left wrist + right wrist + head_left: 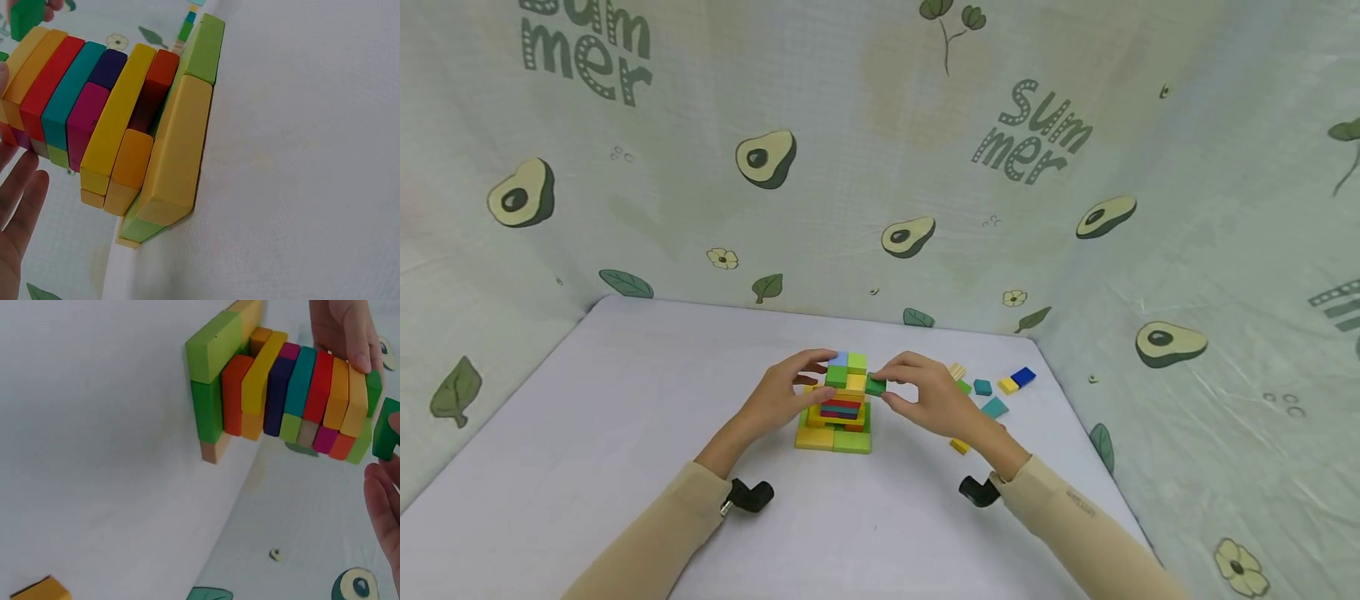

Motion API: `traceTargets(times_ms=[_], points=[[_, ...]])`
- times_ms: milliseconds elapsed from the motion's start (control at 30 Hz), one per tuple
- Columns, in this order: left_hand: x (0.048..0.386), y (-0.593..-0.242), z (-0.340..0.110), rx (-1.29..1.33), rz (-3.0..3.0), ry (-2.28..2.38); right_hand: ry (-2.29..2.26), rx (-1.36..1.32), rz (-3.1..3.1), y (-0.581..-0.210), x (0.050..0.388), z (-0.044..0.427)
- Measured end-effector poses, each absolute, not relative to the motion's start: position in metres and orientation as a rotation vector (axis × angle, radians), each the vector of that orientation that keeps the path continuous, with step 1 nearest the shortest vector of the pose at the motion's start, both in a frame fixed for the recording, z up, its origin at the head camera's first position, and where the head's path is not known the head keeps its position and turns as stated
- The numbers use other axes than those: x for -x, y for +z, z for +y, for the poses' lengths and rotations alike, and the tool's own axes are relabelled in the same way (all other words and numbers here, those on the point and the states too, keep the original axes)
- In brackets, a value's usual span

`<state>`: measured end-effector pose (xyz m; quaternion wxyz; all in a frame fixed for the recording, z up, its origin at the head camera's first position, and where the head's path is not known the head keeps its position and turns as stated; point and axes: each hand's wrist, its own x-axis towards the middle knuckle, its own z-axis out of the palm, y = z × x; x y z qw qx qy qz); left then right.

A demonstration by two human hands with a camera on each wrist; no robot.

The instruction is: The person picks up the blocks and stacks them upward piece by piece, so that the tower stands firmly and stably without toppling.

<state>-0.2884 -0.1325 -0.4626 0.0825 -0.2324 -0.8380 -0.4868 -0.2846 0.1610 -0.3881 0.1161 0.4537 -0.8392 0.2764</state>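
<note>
A tower of colourful wooden blocks (841,412) stands on a green and yellow block base (814,438). My left hand (778,392) is around the tower's upper left side; its thumb (358,350) touches the front of the upper yellow layers, while other fingers (28,200) extend beside it. To the right of the top, my right hand (928,396) pinches a green block (384,431) between thumb and fingers, with a small gap to the tower. Blue, light green and green blocks (836,377) form the visible top layer.
Loose blocks lie at the right of the white table (880,533): a blue block (1023,377), a teal block (995,407) and several others, some partly hidden by the right arm. A patterned cloth (835,208) hangs behind and to the side.
</note>
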Motion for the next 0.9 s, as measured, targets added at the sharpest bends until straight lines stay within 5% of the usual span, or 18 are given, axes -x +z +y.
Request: traceTargets(times_ms=[900], points=[[0.286, -0.460, -0.133, 0.711, -2.480, -1.492, 0.606, -1.342, -2.421, -0.393, 0.296, 0.133]])
